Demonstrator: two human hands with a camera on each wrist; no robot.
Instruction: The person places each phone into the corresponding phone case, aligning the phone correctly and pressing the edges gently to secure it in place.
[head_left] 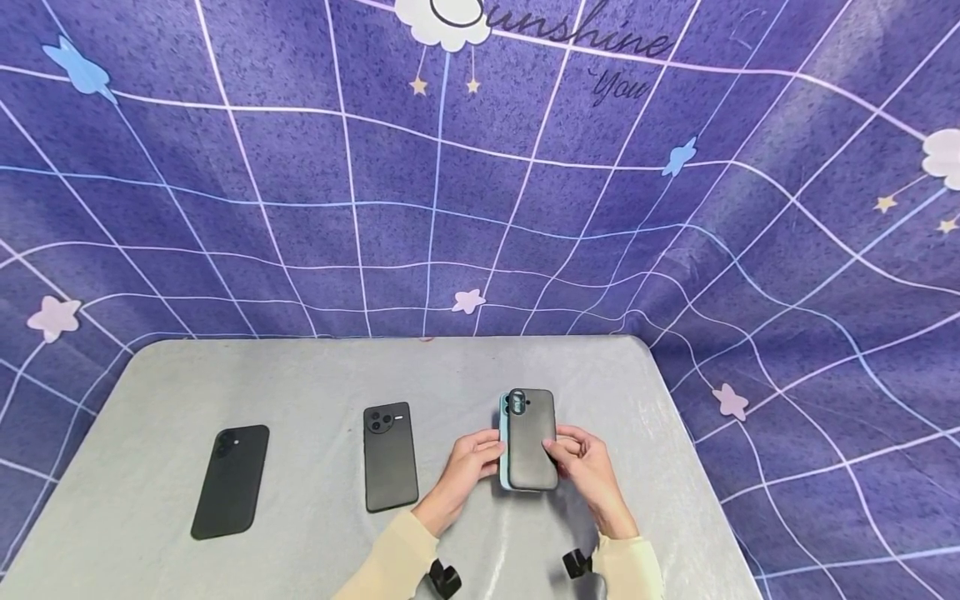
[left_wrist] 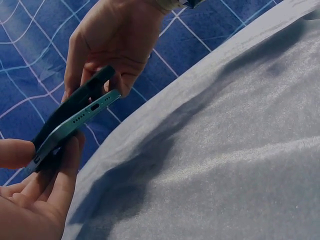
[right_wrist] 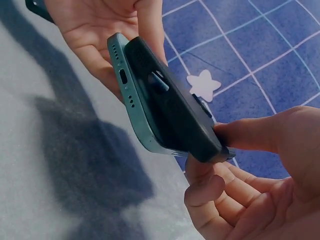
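Observation:
A light teal phone (right_wrist: 137, 122) and a dark, see-through phone case (head_left: 532, 442) are held together above the table. The case overlies the phone's back, set a little to the right, and a gap shows between them along the bottom edge. My left hand (head_left: 461, 475) grips the phone by its left side. On the other side, my right hand (head_left: 592, 479) pinches the case's right edge between thumb and fingers. The phone's bottom edge with its port and speaker holes faces the wrist cameras. Most of the phone's back is hidden by the case.
On the grey cloth-covered table (head_left: 315, 375) lie two more phones: a dark one with a round camera ring (head_left: 392, 462) left of my hands, and a black one (head_left: 230, 483) farther left. A purple patterned curtain (head_left: 300, 183) rises behind and at both sides.

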